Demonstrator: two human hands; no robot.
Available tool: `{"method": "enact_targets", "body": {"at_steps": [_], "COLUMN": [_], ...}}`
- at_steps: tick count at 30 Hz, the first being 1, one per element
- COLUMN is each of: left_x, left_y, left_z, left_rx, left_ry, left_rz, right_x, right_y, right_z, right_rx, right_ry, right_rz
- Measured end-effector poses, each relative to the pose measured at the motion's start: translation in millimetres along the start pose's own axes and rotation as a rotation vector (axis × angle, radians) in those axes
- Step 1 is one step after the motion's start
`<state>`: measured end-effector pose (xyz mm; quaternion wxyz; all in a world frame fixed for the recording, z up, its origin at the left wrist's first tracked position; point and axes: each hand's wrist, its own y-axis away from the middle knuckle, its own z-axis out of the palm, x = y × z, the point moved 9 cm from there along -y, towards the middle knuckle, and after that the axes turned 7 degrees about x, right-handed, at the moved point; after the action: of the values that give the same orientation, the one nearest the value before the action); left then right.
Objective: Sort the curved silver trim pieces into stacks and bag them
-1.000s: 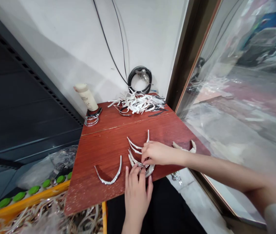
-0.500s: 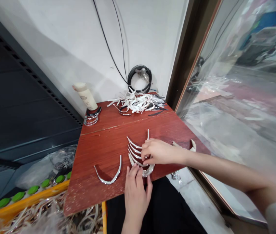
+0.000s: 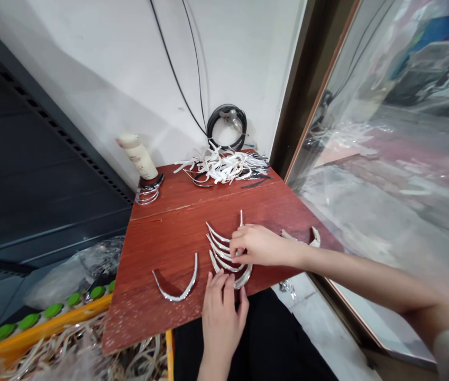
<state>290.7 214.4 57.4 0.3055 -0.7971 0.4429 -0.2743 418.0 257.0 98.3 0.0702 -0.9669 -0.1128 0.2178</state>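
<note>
The white wall (image 3: 248, 53) toward twelve is brightly lit, crossed by a soft shadow at ten; the dark panel (image 3: 29, 143) toward nine is dim. Glints are thrown by the curved strip (image 3: 174, 299) at seven. The glass pane (image 3: 367, 211) at three is blurred by reflections.

Beyond the right grip (image 3: 250, 244) stands a white wall (image 3: 105, 74), shadowed toward the left. Right of the grip, a brown frame (image 3: 310, 79) edges a glass pane (image 3: 370, 211). Beneath the grip is the red tabletop (image 3: 172, 230); well left, a dark rack (image 3: 37, 164); lower right, pale floor (image 3: 327, 325).
</note>
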Motion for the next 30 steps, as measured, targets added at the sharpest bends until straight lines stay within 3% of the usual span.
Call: {"method": "enact_targets", "body": {"at_steps": [6,13,18,23,30], "left_x": [-0.7,-0.8,-4.2,-5.8,-6.9], "left_y": [-0.1,-1.2,4.6,17.7,16.3], "left_z": [-3.5,-7.0,-9.7,-14.6,-9.9], "left_rx": [0.056,0.082,-0.021,-0.034,-0.028], "left_ry": [0.045,0.08,0.076,-0.014,-0.062], "left_rz": [-0.024,-0.023,-0.024,0.051,0.045], "right_x": [-7.3,-0.9,-11.7,-21.0,-26.7], "right_y": [7.8,4.5,12.4,16.3,12.5], "right_z": [13.8,9.9,11.2,19.6,25.0], "right_rx": [-0.077,-0.016,-0.05,-0.079,-0.152], "right_ry": [-0.015,-0.015,-0.086,-0.012,0.034], "right_rz": [-0.046,0.014,-0.022,-0.086,-0.104]}}
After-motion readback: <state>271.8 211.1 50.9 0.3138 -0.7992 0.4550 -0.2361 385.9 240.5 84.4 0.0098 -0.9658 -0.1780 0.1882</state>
